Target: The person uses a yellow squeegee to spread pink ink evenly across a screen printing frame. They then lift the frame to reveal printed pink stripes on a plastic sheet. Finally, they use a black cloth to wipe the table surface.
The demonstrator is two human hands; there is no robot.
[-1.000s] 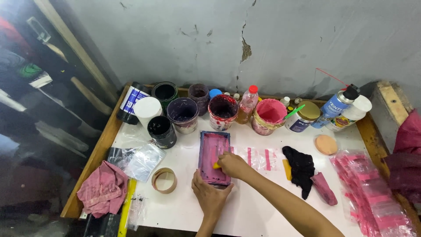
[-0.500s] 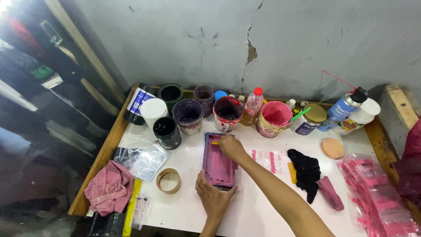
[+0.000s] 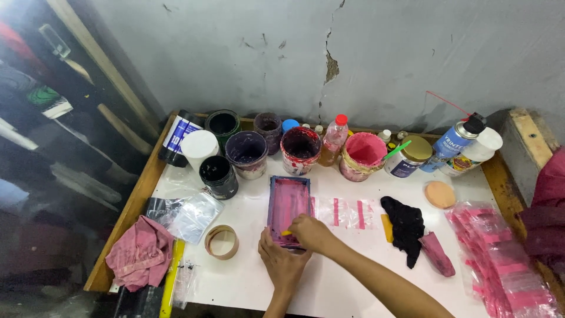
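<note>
A small rectangular screen frame [image 3: 288, 203], stained pink with a purple rim, lies on the white table [image 3: 347, 265]. My left hand [image 3: 281, 264] rests on the frame's near edge and presses it down. My right hand [image 3: 312, 233] is closed on a small yellow squeegee [image 3: 286, 233] at the near end of the frame's pink mesh. A clear plastic bag with pink stripes [image 3: 344, 212] lies partly under the frame's right side.
Several ink pots [image 3: 301, 149] and bottles line the back edge by the wall. A tape roll [image 3: 222, 241], pink rag [image 3: 140, 253] and clear bags [image 3: 188, 213] lie left. A black cloth [image 3: 404, 227], round sponge [image 3: 439, 194] and stack of pink-striped bags [image 3: 500, 259] lie right.
My right hand has drawn the yellow squeegee from the far part of the frame back to its near end. My left hand stays on the frame's near edge.
</note>
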